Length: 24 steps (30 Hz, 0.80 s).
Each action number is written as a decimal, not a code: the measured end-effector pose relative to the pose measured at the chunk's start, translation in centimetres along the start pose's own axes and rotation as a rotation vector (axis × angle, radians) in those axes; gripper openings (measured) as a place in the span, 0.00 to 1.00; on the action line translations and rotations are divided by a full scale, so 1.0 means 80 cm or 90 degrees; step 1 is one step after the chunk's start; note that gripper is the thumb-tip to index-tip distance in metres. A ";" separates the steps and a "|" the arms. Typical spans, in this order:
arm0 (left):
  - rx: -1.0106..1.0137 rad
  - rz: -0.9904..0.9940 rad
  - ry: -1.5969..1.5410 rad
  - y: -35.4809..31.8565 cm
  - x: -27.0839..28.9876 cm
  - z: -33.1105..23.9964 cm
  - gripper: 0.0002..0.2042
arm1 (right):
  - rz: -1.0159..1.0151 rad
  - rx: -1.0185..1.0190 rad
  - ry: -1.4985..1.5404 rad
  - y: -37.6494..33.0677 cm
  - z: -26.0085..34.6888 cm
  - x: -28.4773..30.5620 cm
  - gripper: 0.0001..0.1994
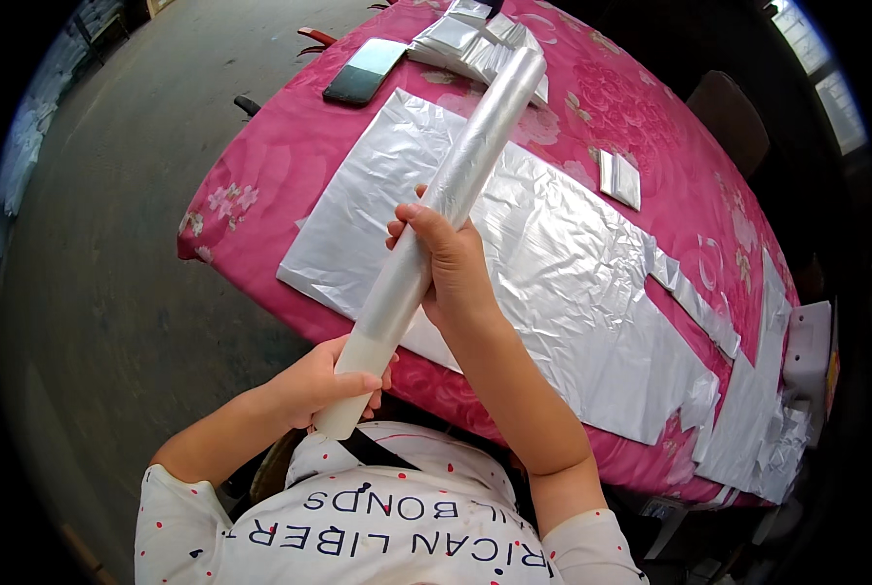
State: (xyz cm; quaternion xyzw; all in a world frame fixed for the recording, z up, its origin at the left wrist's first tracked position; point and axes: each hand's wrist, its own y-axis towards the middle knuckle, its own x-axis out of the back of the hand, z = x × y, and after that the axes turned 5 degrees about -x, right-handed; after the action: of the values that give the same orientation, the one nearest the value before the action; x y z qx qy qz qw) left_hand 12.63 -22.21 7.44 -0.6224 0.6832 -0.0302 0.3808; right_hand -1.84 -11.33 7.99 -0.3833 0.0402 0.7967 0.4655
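Both hands hold a long roll of clear, shiny plastic film (475, 161), tilted from the table's near edge up toward its far side. My left hand (334, 382) is closed round the lower, whiter end. Higher up, about the middle, my right hand (446, 255) wraps the roll with its thumb on top. Beneath it lie flat, crinkled silvery-white plastic bags (573, 263) with a notch cut at the right end. The roll hides part of them.
A pink flowered cloth (641, 107) covers the table. At the back are a dark phone (366, 72) and folded plastic packets (455, 44). One small folded packet (619, 180) lies to the right. More plastic bags (748, 419) and a white container (807, 346) sit at the right edge.
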 end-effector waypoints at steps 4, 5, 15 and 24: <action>-0.132 0.073 0.198 0.016 -0.021 0.001 0.20 | 0.028 0.052 -0.038 -0.018 0.019 0.013 0.31; -0.086 0.155 0.078 0.016 -0.025 -0.001 0.20 | 0.077 0.045 0.021 -0.025 0.023 0.016 0.30; 0.013 0.316 -0.090 0.039 -0.034 0.008 0.19 | 0.116 0.031 0.104 -0.064 0.018 0.049 0.29; -0.124 -0.025 0.276 0.074 -0.053 0.024 0.17 | -0.105 0.051 -0.134 -0.066 -0.024 0.078 0.29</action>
State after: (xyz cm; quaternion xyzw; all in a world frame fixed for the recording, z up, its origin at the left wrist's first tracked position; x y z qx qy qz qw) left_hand 8.55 -16.37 5.07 -0.6484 0.7363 -0.1045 0.1628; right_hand 1.62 -4.74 4.11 -0.2808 -0.0087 0.7892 0.5461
